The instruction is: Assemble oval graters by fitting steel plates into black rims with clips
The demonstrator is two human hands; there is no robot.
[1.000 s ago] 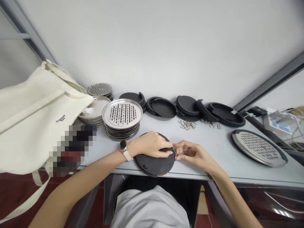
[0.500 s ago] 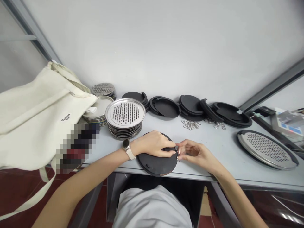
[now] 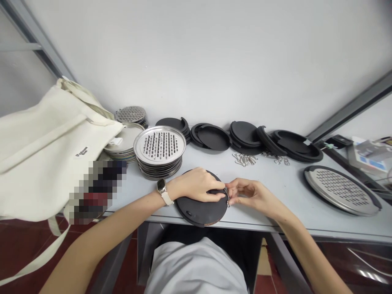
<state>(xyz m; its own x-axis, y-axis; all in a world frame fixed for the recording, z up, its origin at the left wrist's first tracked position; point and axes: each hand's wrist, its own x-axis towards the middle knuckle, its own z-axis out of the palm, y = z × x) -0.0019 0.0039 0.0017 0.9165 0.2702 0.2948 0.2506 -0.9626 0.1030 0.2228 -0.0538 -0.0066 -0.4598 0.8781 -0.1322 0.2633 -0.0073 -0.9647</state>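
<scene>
A round black disc (image 3: pixel 203 213) lies near the front edge of the table, with a small slot and a thin brownish strip at its near rim. Across its top rests my left hand (image 3: pixel 198 185), gripping the disc with thumb and fingers near the right rim. At that rim my right hand (image 3: pixel 252 194) pinches a small metal wire hook (image 3: pixel 228 199) between thumb and fingertips. The hook touches or nearly touches the disc's edge; its exact fit there is hidden by fingers. More loose wire hooks (image 3: pixel 245 159) lie in a pile behind.
Stacked metal grater plates (image 3: pixel 159 148) stand left of the disc, beside plain round plates (image 3: pixel 127 136). Black round holders (image 3: pixel 245 132) line the wall. A grater plate in a black holder (image 3: pixel 343 190) lies to the right. A cream bag (image 3: pixel 58 151) covers the table's left end.
The hook has turned slightly and sits closer against the disc's rim, with my right fingers drawn in a little. My left hand stays on the disc. The whole view has shifted slightly.
</scene>
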